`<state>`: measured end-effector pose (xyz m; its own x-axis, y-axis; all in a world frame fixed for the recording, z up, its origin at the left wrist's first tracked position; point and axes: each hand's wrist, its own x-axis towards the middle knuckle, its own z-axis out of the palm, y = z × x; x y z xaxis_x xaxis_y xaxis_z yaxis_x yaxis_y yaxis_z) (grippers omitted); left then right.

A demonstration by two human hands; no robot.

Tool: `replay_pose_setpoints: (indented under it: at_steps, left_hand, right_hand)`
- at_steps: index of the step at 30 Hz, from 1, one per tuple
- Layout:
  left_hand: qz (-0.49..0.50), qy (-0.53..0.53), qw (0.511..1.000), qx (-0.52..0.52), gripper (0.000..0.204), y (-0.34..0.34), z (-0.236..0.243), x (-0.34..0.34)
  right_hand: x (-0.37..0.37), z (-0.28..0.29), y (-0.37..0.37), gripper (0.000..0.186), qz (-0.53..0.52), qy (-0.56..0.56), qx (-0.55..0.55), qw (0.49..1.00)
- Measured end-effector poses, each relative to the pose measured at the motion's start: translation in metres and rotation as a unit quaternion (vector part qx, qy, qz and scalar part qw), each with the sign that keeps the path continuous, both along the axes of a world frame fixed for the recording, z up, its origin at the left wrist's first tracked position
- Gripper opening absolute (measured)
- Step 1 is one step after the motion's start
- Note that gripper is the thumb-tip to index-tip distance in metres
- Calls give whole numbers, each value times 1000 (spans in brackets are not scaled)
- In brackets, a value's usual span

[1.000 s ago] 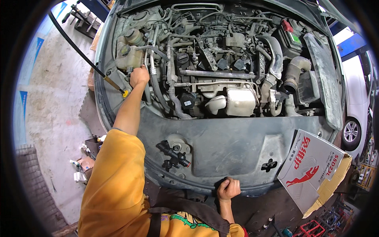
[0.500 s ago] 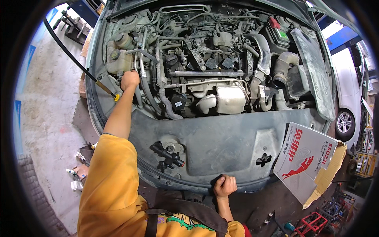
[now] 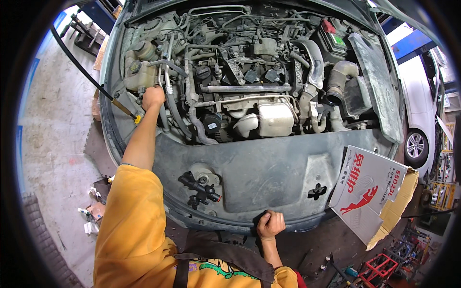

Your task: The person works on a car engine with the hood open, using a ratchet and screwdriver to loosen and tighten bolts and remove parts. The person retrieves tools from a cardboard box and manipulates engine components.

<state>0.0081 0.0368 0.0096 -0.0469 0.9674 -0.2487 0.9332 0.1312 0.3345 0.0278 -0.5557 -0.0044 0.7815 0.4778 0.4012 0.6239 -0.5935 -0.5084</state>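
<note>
Under the raised hood is a dusty engine bay. My left hand reaches into its left side, with fingers closed just below and beside a yellowed plastic coolant tank. Whatever those fingers grip is hidden beneath the hand. Next to it run metal pipes and a black hose. Down at the car's front edge, my right hand rests as a fist on the rim of the dark front panel, and nothing shows in it. A black plastic fitting with branching pipe stubs lies on that panel between my arms.
A grey and red cardboard box leans at the right front corner. A long dusty cover lies along the bay's right side, beside the battery. A black cable with a yellow end hangs at left. A white car stands at right.
The whole view has shifted slightly to the left. Both hands keep their places against the car.
</note>
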Motion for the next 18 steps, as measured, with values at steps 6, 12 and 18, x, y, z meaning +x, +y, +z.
replay_pose_setpoints:
  at_steps: [6, 12, 18]
  left_hand:
    - [-2, 0, 1000, 15, 49, 10, -19, -2]
    - [9, -8, 1000, 13, 48, 7, -15, 0]
    - [10, -10, 1000, 14, 49, 8, -16, -3]
  right_hand:
    - [0, 1, 0, 15, 0, -1, 2, 1000]
    - [0, 0, 2, 16, -2, -11, 7, 1000]
    - [-1, 1, 1, 13, 7, 7, 4, 1000]
